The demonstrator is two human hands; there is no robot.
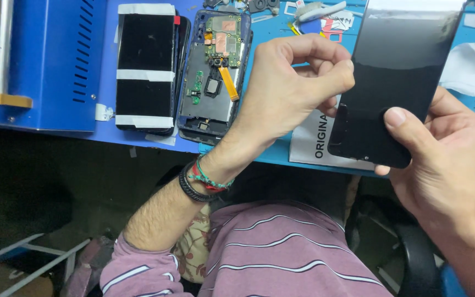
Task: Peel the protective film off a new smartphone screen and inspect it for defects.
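My right hand holds a black phone screen panel by its lower end, thumb pressed on the glass face. My left hand is at the panel's left edge, thumb and fingers pinched together there, touching the edge; what they pinch is too small to tell. The panel is tilted, held above the blue work mat.
An opened phone body with exposed circuit board lies on the mat beside a black screen banded with white tape. A blue machine stands at the left. White tissue lies at the right; small parts and tools lie at the far edge.
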